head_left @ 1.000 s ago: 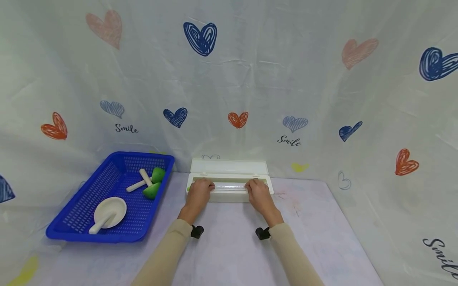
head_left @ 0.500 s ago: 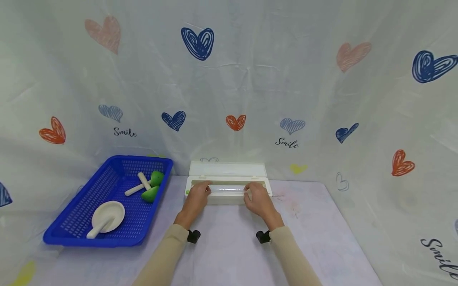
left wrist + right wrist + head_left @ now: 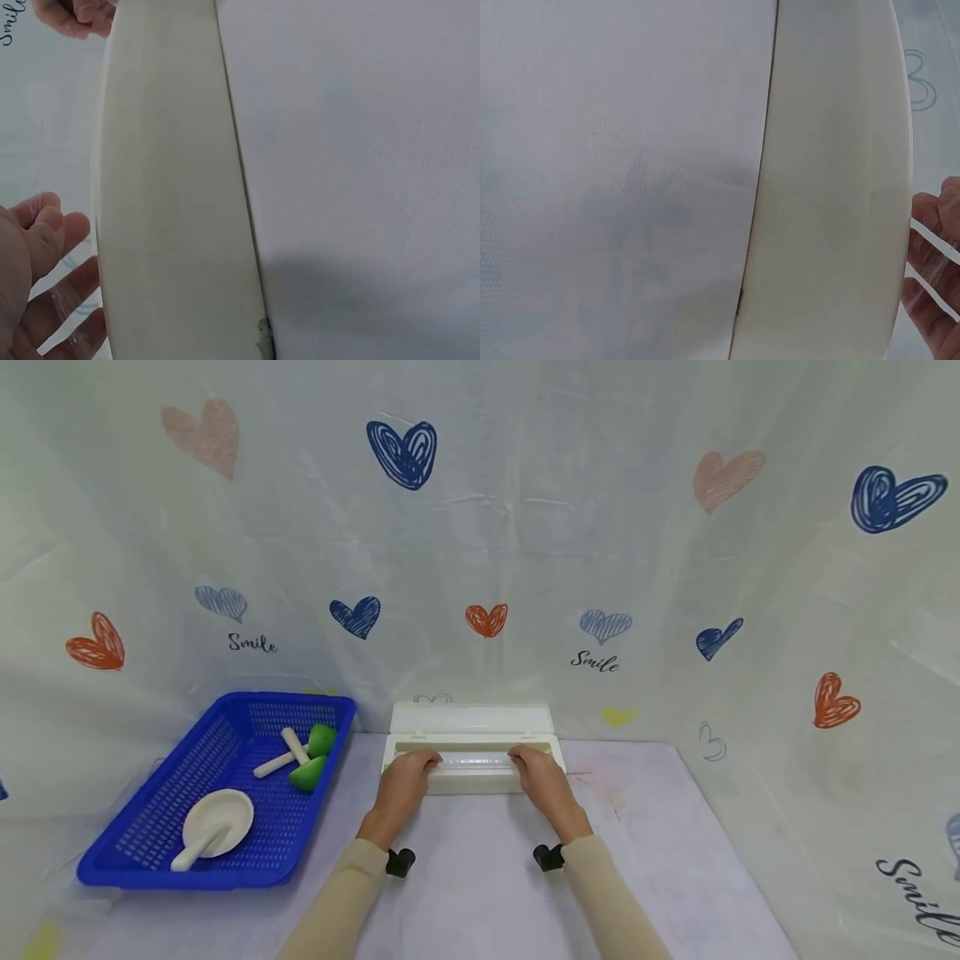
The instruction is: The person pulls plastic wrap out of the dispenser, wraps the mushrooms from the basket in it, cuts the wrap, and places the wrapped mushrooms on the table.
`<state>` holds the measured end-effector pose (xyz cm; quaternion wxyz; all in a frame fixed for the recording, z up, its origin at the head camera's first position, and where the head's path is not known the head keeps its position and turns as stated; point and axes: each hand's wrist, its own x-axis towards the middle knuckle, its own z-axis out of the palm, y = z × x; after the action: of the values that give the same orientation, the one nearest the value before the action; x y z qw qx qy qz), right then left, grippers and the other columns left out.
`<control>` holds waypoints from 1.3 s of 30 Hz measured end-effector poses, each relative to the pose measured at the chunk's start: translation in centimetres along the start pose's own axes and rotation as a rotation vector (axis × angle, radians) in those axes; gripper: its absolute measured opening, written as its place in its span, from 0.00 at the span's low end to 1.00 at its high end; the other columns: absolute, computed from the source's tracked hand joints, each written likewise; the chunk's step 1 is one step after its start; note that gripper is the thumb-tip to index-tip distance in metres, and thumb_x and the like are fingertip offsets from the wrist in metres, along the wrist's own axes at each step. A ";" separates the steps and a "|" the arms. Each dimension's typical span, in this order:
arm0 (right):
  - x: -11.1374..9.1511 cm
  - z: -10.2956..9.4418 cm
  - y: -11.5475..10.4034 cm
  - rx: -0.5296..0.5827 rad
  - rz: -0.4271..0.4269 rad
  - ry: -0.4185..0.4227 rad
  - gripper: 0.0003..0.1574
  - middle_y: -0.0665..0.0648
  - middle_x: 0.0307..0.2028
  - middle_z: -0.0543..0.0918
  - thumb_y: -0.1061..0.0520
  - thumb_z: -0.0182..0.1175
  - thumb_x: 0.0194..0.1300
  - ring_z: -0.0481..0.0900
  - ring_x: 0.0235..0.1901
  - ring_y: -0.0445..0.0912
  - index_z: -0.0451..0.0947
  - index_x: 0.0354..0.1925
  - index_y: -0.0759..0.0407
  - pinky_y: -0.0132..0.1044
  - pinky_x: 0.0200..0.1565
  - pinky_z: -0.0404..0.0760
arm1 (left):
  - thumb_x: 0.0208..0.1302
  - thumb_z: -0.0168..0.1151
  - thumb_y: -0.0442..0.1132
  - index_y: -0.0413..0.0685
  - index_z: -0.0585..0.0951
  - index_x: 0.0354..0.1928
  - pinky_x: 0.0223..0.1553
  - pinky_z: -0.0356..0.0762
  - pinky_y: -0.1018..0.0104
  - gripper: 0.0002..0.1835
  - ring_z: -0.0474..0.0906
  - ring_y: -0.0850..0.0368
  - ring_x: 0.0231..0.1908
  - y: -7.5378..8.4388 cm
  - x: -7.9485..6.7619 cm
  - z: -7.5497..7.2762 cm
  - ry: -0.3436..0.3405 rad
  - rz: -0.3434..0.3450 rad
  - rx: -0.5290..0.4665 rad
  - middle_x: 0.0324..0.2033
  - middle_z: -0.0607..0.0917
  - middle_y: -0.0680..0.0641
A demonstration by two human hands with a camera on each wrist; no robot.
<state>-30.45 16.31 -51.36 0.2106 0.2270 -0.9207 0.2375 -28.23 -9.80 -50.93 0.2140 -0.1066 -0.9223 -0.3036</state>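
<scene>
A long white plastic wrap dispenser (image 3: 476, 783) stands at the back of the table, its lid (image 3: 472, 719) raised. Clear plastic wrap (image 3: 476, 761) shows inside it between the hands. My left hand (image 3: 402, 787) reaches over the left part of the dispenser, thumb and forefinger pinching the wrap. On the other side, my right hand (image 3: 545, 783) pinches it in the same way. In the left wrist view, thin film glints across the left fingers (image 3: 64, 296) beside the pale front wall (image 3: 172, 180). The right fingers (image 3: 930, 255) also have film over them in the right wrist view.
A blue plastic basket (image 3: 187, 878) sits on the left of the table. In it lie a white dish with a handled piece (image 3: 219, 823) and two green-headed pieces (image 3: 307, 774) with pale handles. A heart-printed curtain (image 3: 480, 527) hangs close behind the dispenser.
The right thumb and forefinger, apart half a second ago, have come together on the wrap. Both hands stay over the dispenser. The whole head view has shifted slightly left and down.
</scene>
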 end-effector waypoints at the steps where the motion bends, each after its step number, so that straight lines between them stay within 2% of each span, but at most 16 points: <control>1: -0.1 -0.2 0.1 0.010 0.005 0.001 0.07 0.59 0.42 0.90 0.64 0.61 0.73 0.89 0.45 0.53 0.84 0.46 0.63 0.43 0.47 0.87 | 0.68 0.67 0.32 0.49 0.90 0.39 0.41 0.86 0.53 0.05 0.89 0.47 0.41 0.1 0.1 0.0 -0.002 0.007 -0.004 0.38 0.92 0.48; 5: -0.3 -0.8 0.3 0.033 0.019 0.018 0.06 0.58 0.42 0.90 0.64 0.63 0.71 0.89 0.45 0.52 0.86 0.44 0.62 0.44 0.48 0.86 | 0.69 0.66 0.33 0.48 0.89 0.41 0.43 0.86 0.55 0.05 0.89 0.48 0.42 0.2 0.5 -0.1 -0.012 0.053 -0.016 0.39 0.92 0.48; 11: -0.6 -1.5 0.5 0.032 0.003 0.007 0.07 0.59 0.43 0.90 0.64 0.61 0.72 0.88 0.47 0.53 0.85 0.45 0.63 0.44 0.50 0.86 | 0.69 0.67 0.34 0.45 0.89 0.49 0.43 0.86 0.54 0.10 0.89 0.45 0.42 0.6 0.1 -0.2 -0.025 0.042 -0.046 0.40 0.92 0.44; 16: -1.1 -2.2 0.3 0.041 0.006 0.023 0.07 0.60 0.43 0.90 0.66 0.61 0.71 0.88 0.47 0.54 0.85 0.44 0.63 0.45 0.50 0.86 | 0.68 0.68 0.35 0.46 0.90 0.43 0.46 0.86 0.54 0.06 0.89 0.46 0.43 0.7 -0.2 -0.2 -0.019 0.083 -0.060 0.39 0.92 0.46; 22: -0.7 -2.4 -0.2 0.021 -0.009 0.014 0.07 0.60 0.43 0.90 0.65 0.60 0.73 0.88 0.47 0.54 0.83 0.45 0.64 0.45 0.50 0.85 | 0.66 0.69 0.34 0.46 0.90 0.39 0.43 0.86 0.55 0.03 0.88 0.48 0.39 0.6 -0.3 -1.0 0.023 0.121 -0.054 0.35 0.92 0.46; 30: -0.7 -3.1 -0.8 -0.001 -0.030 0.048 0.07 0.60 0.43 0.89 0.65 0.60 0.72 0.88 0.47 0.54 0.83 0.46 0.64 0.44 0.49 0.86 | 0.66 0.70 0.33 0.44 0.90 0.39 0.42 0.86 0.54 0.03 0.88 0.47 0.38 0.8 -0.1 -1.9 0.067 0.165 -0.045 0.34 0.92 0.45; 35: -0.9 -3.1 -1.2 -0.008 -0.065 0.072 0.09 0.61 0.44 0.90 0.64 0.62 0.72 0.88 0.47 0.54 0.84 0.48 0.66 0.45 0.50 0.86 | 0.64 0.71 0.31 0.42 0.91 0.41 0.41 0.86 0.55 0.06 0.89 0.46 0.37 0.5 -0.6 -2.2 0.079 0.187 -0.037 0.35 0.92 0.43; 39: -1.3 -3.3 -1.4 -0.004 -0.083 0.086 0.08 0.61 0.42 0.90 0.67 0.63 0.69 0.89 0.45 0.54 0.85 0.45 0.66 0.44 0.47 0.87 | 0.62 0.72 0.31 0.40 0.90 0.42 0.40 0.86 0.55 0.07 0.89 0.46 0.37 0.4 -1.0 -2.4 0.080 0.198 -0.051 0.35 0.92 0.43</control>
<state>-27.77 17.36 -48.93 0.2599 0.2541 -0.9012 0.2361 -26.43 -11.01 -49.40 0.2771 -0.1903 -0.8899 -0.3084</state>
